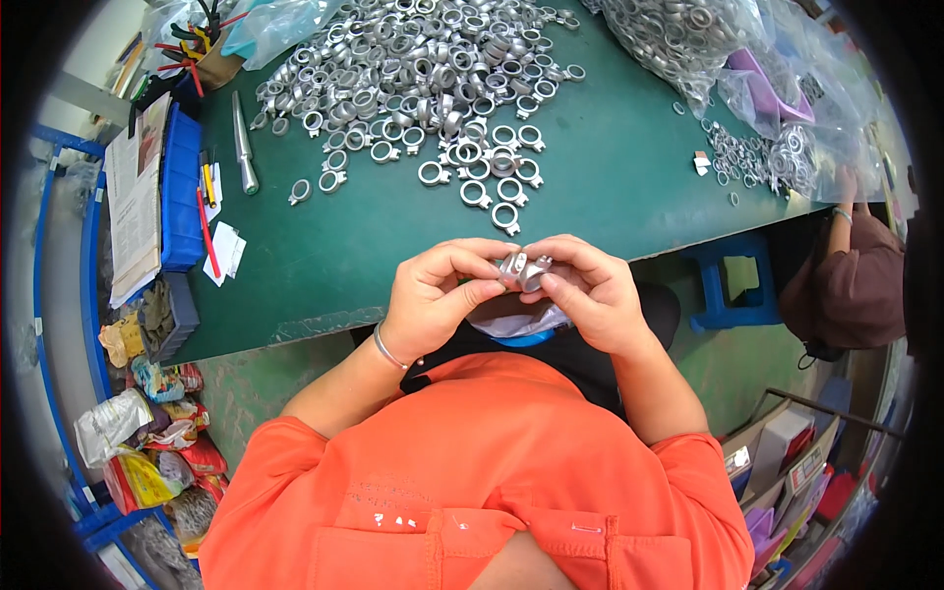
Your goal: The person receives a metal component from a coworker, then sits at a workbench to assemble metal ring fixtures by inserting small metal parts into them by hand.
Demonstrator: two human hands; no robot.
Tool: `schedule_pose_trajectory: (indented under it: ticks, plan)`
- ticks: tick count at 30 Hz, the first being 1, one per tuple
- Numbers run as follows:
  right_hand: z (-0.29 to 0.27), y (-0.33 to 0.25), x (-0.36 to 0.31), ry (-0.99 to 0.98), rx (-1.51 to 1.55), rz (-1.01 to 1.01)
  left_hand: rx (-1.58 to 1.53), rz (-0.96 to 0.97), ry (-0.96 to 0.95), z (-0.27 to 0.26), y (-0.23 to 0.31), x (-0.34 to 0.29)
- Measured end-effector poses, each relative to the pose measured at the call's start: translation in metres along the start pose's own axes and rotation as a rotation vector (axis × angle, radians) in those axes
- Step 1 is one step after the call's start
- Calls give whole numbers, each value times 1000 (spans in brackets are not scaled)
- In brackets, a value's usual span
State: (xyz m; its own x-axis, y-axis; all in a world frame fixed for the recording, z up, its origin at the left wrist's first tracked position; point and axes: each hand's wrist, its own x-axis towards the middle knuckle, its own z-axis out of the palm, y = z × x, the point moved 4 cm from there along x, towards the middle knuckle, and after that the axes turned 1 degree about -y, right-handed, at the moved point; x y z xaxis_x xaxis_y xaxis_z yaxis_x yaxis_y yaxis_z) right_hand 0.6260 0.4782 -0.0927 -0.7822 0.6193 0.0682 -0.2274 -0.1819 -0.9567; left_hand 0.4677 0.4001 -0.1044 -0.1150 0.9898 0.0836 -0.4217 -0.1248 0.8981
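Observation:
Just off the table's near edge, my left hand (438,295) pinches a small silver metal ring (512,264) between thumb and fingers. Close against it, my right hand (595,295) grips another silver ring (534,277) the same way. The two rings meet or nearly meet between my fingertips; my fingers partly cover both. Beyond my hands, a large heap of similar metal rings (423,74), many with a small lug on one side, spreads over the green table (610,187). A few loose rings (505,216) lie nearest my fingertips.
At the left are a tapered metal rod (244,147), a blue bin (183,187) and a red pen (207,234). Bagged rings (669,39) and a purple scoop-like container (767,88) stand far right. A person (855,275) sits beyond a blue stool (733,285).

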Motion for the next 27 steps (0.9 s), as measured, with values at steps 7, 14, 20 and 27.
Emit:
schedule_pose_trajectory:
  ticks: [7, 14, 20, 27]
  plan:
    - [3, -16, -7, 16, -392, -142, 390, 249, -97, 8, 9, -4]
    - [0, -24, -16, 2, -557, -186, 539, 322, -145, 14, 6, -6]
    - [-6, -23, -24, 5, -785, -182, 769, 232, -169, 26, 10, -5]
    - [-13, -27, -10, -82, -1166, -236, 1009, 347, -211, 29, 7, 8]
